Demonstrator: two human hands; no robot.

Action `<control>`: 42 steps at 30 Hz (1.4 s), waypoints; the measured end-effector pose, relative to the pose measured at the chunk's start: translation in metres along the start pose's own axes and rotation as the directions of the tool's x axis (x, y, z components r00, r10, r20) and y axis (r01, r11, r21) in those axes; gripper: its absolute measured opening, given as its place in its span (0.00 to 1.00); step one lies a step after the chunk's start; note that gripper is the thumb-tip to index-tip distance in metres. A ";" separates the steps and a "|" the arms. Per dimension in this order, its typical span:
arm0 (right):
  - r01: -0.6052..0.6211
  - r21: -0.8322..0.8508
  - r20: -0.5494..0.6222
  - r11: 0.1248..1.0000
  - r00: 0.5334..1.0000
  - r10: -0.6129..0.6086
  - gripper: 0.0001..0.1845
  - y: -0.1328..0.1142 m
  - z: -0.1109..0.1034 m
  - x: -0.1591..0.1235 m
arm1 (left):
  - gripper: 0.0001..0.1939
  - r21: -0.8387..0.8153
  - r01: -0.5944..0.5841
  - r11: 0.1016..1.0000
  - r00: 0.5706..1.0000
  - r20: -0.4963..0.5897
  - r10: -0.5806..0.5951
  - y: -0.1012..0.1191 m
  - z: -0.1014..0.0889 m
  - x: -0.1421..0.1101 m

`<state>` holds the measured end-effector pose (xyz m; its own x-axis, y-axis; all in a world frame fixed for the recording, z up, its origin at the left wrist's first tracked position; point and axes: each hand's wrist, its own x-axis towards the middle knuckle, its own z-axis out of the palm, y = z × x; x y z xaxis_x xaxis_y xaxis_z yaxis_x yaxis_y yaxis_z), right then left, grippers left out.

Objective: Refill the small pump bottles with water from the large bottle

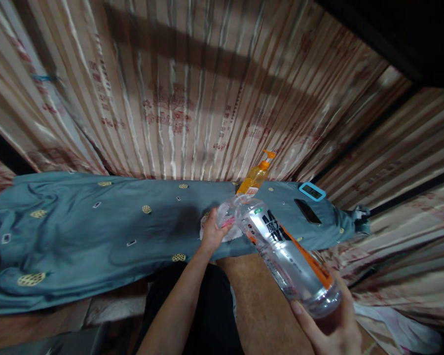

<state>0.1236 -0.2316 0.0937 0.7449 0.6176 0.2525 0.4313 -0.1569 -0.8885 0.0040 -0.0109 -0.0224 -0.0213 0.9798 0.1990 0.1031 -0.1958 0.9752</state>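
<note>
My right hand (333, 325) grips the base of a large clear plastic bottle (288, 256) with a silver and orange label. The bottle is tilted, its neck end pointing up and left toward my left hand. My left hand (212, 231) is closed around a small clear plastic container (227, 209) with a bit of pink on it. The two clear pieces meet or overlap in view; I cannot tell whether they touch. Below my left hand lies a crumpled white tissue (235, 234), partly hidden. An orange pump bottle (253, 180) of yellow liquid stands just behind.
A grey-green cloth with yellow pineapple prints (114, 222) covers the long narrow surface. Toward its right end lie a dark phone (308, 211) and a blue-framed digital display (312, 191). Patterned curtains (170, 98) hang behind and to the right. My legs are below.
</note>
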 end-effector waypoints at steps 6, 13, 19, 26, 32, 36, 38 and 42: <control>0.024 -0.024 0.000 0.999 1.000 -0.024 0.56 0.004 -0.001 0.000 | 0.25 -0.027 0.008 1.000 1.000 -0.006 -0.009 0.000 0.000 0.000; 0.007 -0.002 -0.003 1.000 1.000 -0.007 0.57 0.001 -0.001 -0.001 | 0.26 0.015 0.009 1.000 1.000 -0.001 -0.009 0.002 0.001 0.000; 0.036 -0.016 0.022 0.999 0.999 -0.036 0.54 0.005 -0.002 0.000 | 0.25 -0.009 0.019 1.000 1.000 0.000 -0.019 0.001 0.002 0.000; -0.006 0.012 0.006 1.000 1.000 0.005 0.58 -0.002 0.000 -0.001 | 0.26 0.001 0.019 1.000 1.000 0.007 -0.019 -0.001 0.002 0.000; -0.013 -0.001 0.002 1.000 1.000 0.013 0.58 -0.005 0.000 -0.001 | 0.26 -0.025 0.016 1.000 1.000 0.009 -0.015 -0.001 0.002 0.000; 0.003 -0.009 -0.004 1.000 1.000 -0.003 0.58 -0.003 0.000 -0.001 | 0.26 -0.028 0.019 0.999 1.000 -0.003 -0.019 -0.003 0.003 0.000; 0.012 -0.013 -0.002 1.000 1.000 -0.013 0.57 -0.001 -0.001 -0.001 | 0.26 -0.024 0.022 0.999 1.000 -0.004 -0.022 -0.004 0.004 0.001; 0.021 -0.001 0.012 1.000 1.000 -0.021 0.55 0.001 -0.001 0.000 | 0.26 -0.035 0.014 0.999 1.000 0.003 -0.014 -0.005 0.004 0.001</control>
<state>0.1245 -0.2329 0.0929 0.7295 0.6301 0.2661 0.4469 -0.1446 -0.8828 0.0077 -0.0083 -0.0276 -0.0202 0.9826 0.1848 0.0683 -0.1830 0.9807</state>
